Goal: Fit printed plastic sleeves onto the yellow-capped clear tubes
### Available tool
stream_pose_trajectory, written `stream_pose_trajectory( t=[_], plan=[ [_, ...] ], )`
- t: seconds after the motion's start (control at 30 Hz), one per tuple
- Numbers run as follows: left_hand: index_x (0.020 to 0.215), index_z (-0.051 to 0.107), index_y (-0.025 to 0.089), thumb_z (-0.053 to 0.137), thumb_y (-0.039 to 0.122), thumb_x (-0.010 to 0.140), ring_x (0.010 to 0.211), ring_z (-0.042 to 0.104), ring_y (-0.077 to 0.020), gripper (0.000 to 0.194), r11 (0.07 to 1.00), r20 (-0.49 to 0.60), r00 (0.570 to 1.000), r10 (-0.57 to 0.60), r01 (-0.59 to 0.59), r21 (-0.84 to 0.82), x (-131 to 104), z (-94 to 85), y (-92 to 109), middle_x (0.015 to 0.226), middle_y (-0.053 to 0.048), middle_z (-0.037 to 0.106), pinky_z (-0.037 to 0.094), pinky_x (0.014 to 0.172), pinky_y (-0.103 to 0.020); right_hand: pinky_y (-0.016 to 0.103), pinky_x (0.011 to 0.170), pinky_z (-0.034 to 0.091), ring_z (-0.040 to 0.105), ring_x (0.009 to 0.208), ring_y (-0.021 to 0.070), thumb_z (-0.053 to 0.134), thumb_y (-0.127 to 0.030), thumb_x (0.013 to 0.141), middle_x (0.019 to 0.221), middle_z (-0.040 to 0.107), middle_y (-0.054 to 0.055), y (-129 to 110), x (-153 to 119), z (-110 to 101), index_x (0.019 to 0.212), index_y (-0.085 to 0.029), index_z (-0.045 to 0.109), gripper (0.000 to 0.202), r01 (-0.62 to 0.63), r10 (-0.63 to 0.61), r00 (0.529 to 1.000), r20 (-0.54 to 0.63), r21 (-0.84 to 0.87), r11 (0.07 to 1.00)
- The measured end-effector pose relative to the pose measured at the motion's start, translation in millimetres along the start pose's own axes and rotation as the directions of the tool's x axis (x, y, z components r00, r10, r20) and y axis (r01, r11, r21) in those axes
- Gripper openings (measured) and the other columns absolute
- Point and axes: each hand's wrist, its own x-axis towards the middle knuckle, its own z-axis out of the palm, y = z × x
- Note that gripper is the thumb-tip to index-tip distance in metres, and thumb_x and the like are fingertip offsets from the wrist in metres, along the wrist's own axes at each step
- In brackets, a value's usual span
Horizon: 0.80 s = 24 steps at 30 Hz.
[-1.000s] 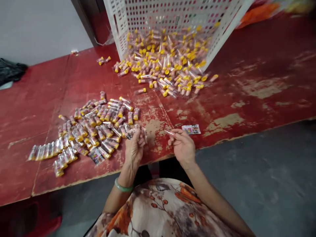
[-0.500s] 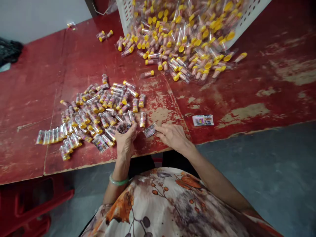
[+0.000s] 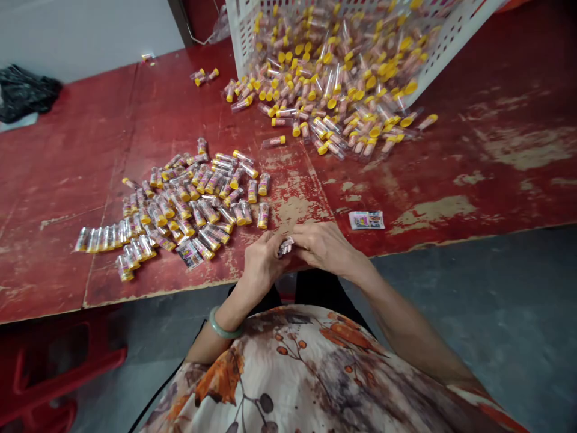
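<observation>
Close together at the table's near edge, my left hand (image 3: 262, 263) and my right hand (image 3: 328, 248) have their fingers closed around a small printed paper slip (image 3: 286, 246). The slip looks curled, and most of it is hidden by the fingers. Left of my hands lies a pile of clear tubes with yellow caps (image 3: 180, 201), with dark printed paper inside. A loose printed slip (image 3: 190, 254) lies flat by the pile's near side. Right of my right hand is a small stack of printed slips (image 3: 366, 220).
A white perforated basket (image 3: 241, 36) lies tipped at the back, pink-filled yellow-capped tubes (image 3: 324, 90) spilling from it onto the worn red table (image 3: 451, 162). A few tubes (image 3: 204, 76) lie apart. A black plastic bag (image 3: 27, 93) is at far left, a red stool (image 3: 67, 367) below.
My left hand has moved right, away from the tube pile, to meet my right hand. The slip that lay flat under my right fingers is now curled between both hands. The view has shifted slightly.
</observation>
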Motion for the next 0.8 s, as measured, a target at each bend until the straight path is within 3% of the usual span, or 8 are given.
stream_pose_trajectory(
  t=[0.1,0.17,0.27,0.37,0.5,0.6,0.73,0.8],
  plan=[
    [0.083,0.069,0.02,0.061,0.011,0.069,0.074,0.058,-0.0175,0.019,0.994,-0.046,0.999,-0.014,0.009,-0.105,-3,0.5,4,0.077,-0.003,0.064,0.044,0.069,-0.028,0.025,0.056,0.025,0.049,0.062,0.0108,0.051,-0.014,0.082,0.07,0.06,0.002,-2,-1,-7,0.076,-0.017,0.067,0.017,0.028,-0.019,0.996,-0.088,0.109,0.994],
    [0.079,0.068,0.019,0.064,0.015,0.069,0.07,0.057,-0.016,0.012,0.936,-0.083,0.992,-0.094,0.06,-0.348,-3,0.2,3,0.072,-0.002,0.063,0.044,0.067,-0.027,0.024,0.058,0.032,0.053,0.063,0.0108,0.05,-0.017,0.084,0.072,0.063,0.002,-4,-5,-8,0.08,-0.018,0.069,0.019,-0.024,0.087,0.973,-0.214,0.28,0.96],
    [0.075,0.065,0.017,0.071,0.028,0.069,0.052,0.047,-0.0088,0.014,0.583,-0.005,0.947,-0.321,0.193,-0.789,-2,1.1,3,0.062,0.002,0.057,0.038,0.051,-0.022,0.025,0.064,0.042,0.059,0.07,0.0132,0.06,-0.027,0.08,0.079,0.068,0.003,-11,-15,-2,0.086,-0.018,0.071,0.015,-0.16,0.444,0.837,-0.318,0.634,0.756],
    [0.073,0.061,0.016,0.079,0.032,0.061,0.044,0.038,-0.0041,0.027,0.207,0.158,0.9,-0.406,0.259,-0.943,-1,3.7,7,0.059,0.005,0.052,0.029,0.042,-0.018,0.025,0.054,0.042,0.056,0.059,0.0128,0.072,-0.038,0.068,0.072,0.067,0.002,-22,-23,10,0.084,-0.017,0.072,0.026,-0.278,0.68,0.729,-0.072,0.877,0.391],
    [0.073,0.059,0.015,0.083,0.031,0.056,0.047,0.043,-0.0038,0.033,0.089,0.219,0.878,-0.426,0.281,-0.956,-2,5.0,13,0.063,0.004,0.055,0.031,0.041,-0.016,0.022,0.041,0.029,0.038,0.042,0.0068,0.073,-0.042,0.062,0.053,0.055,-0.003,-36,-26,23,0.072,-0.016,0.07,0.028,-0.328,0.723,0.672,0.162,0.94,0.094],
    [0.077,0.059,0.016,0.081,0.038,0.058,0.044,0.041,-0.0035,0.036,0.099,0.236,0.854,-0.464,0.314,-0.944,-3,1.5,14,0.06,0.005,0.053,0.028,0.039,-0.016,0.021,0.041,0.026,0.036,0.042,0.006,0.069,-0.037,0.065,0.048,0.048,-0.005,-37,-23,19,0.061,-0.016,0.065,0.022,-0.348,0.718,0.682,0.135,0.924,0.156],
    [0.072,0.06,0.013,0.085,0.03,0.051,0.042,0.039,-0.0026,0.037,0.213,0.239,0.882,-0.406,0.346,-0.914,1,-6.3,9,0.055,0.005,0.052,0.028,0.04,-0.016,0.021,0.047,0.03,0.041,0.05,0.0073,0.067,-0.031,0.066,0.053,0.051,-0.003,-29,-17,2,0.059,-0.016,0.065,0.017,-0.35,0.651,0.758,0.032,0.862,0.366],
    [0.069,0.06,0.012,0.085,0.026,0.05,0.042,0.04,-0.0027,0.035,0.244,0.232,0.884,-0.405,0.35,-0.905,4,-9.5,8,0.054,0.005,0.053,0.028,0.04,-0.017,0.021,0.047,0.032,0.043,0.051,0.0078,0.069,-0.035,0.067,0.055,0.053,-0.002,-26,-18,-6,0.061,-0.016,0.065,0.02,-0.343,0.656,0.754,0.015,0.862,0.374]
  ],
)
